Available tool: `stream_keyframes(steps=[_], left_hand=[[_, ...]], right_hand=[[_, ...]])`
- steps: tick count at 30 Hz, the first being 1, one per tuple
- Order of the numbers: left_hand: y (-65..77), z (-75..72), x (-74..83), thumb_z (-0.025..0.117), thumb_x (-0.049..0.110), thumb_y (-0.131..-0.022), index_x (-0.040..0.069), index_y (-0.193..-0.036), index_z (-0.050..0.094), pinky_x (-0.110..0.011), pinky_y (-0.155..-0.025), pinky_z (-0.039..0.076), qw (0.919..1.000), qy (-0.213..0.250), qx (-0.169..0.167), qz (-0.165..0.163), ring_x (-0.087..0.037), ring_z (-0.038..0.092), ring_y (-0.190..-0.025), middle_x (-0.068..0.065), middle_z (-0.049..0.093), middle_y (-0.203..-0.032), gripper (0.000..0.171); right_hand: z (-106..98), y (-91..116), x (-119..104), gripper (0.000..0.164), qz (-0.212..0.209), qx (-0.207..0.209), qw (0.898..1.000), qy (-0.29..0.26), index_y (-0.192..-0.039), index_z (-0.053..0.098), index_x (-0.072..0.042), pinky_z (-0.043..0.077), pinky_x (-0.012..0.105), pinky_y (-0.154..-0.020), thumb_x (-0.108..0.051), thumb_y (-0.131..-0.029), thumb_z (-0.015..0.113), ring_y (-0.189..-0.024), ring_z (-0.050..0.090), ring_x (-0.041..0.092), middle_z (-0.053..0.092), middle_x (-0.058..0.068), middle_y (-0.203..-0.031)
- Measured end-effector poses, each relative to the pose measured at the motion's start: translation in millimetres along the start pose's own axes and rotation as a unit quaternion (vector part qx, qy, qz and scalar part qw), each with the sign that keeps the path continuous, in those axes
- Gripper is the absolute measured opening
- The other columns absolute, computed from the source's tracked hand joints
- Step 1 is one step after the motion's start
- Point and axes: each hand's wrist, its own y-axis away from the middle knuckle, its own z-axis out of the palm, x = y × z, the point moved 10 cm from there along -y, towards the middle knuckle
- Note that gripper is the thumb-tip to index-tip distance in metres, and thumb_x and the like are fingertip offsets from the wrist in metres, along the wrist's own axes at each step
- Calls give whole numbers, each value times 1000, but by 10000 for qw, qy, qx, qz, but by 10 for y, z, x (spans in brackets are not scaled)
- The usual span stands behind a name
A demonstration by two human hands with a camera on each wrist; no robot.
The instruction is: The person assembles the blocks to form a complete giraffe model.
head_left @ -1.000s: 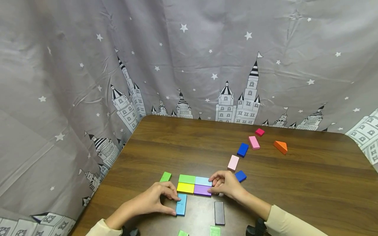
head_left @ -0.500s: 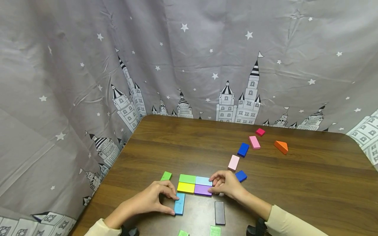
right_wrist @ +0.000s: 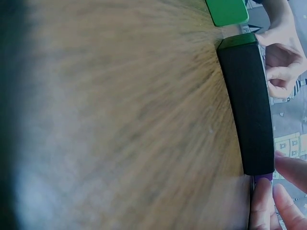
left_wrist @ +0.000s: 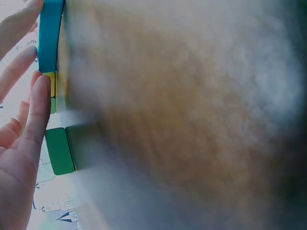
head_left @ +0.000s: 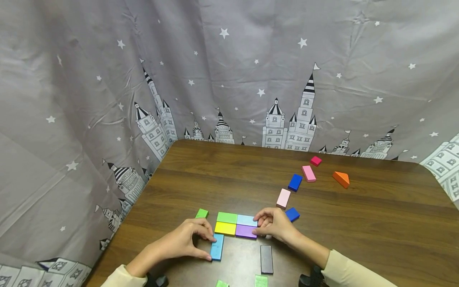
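My left hand point(head_left: 184, 241) pinches a blue rectangular block point(head_left: 216, 247) between thumb and fingertips at its left side. The block lies lengthwise on the table, its far end beside the near edge of a yellow block point(head_left: 225, 228). Behind the yellow one is a green block point(head_left: 227, 217), and with a light blue block point(head_left: 246, 220) and a purple block point(head_left: 245, 231) they form a flat rectangle. At its right end my right hand point(head_left: 275, 225) holds the light blue and purple blocks with curled fingers and thumb. In the left wrist view the blue block point(left_wrist: 50, 36) shows edge-on.
A dark grey block point(head_left: 266, 259) lies in front of the right hand, with green blocks point(head_left: 261, 280) nearer. Another green block point(head_left: 202, 213) is behind the left hand. Pink, blue and red blocks trail back right toward an orange triangular block point(head_left: 341, 179). A grey curtain borders the table.
The left hand has shifted the blue block slightly left and a little away from me, bringing it nearer the yellow block's left end. The right hand stays where it was.
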Motion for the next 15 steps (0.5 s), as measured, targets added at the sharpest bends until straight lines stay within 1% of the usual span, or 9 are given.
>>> stream_keyframes(steps=[5,11,15], left_hand=[[-9,2,-22,90,28,-74,18,-99,77,-25,-76,54,10000,22,-42,-78,-6,59,-92,8,63,-103,30],[-17,-10,-18,90,26,-73,18,-99,77,-26,-75,55,10000,31,-28,-31,-8,61,-91,8,64,-102,30],[-24,-11,-21,90,26,-73,17,-100,77,-26,-75,55,10000,41,-42,-55,-9,61,-91,8,64,-102,31]], right_hand=[[-4,-4,5,29,-11,17,10000,41,-95,64,17,43,13,-51,10,-73,82,-59,55,5,62,13,-76],[1,-10,4,29,-50,25,9997,217,-94,65,15,42,14,-51,8,-73,83,-59,55,5,63,11,-75],[-5,-12,3,29,-39,43,9997,224,-94,65,15,42,14,-51,9,-72,83,-59,55,5,63,12,-76]])
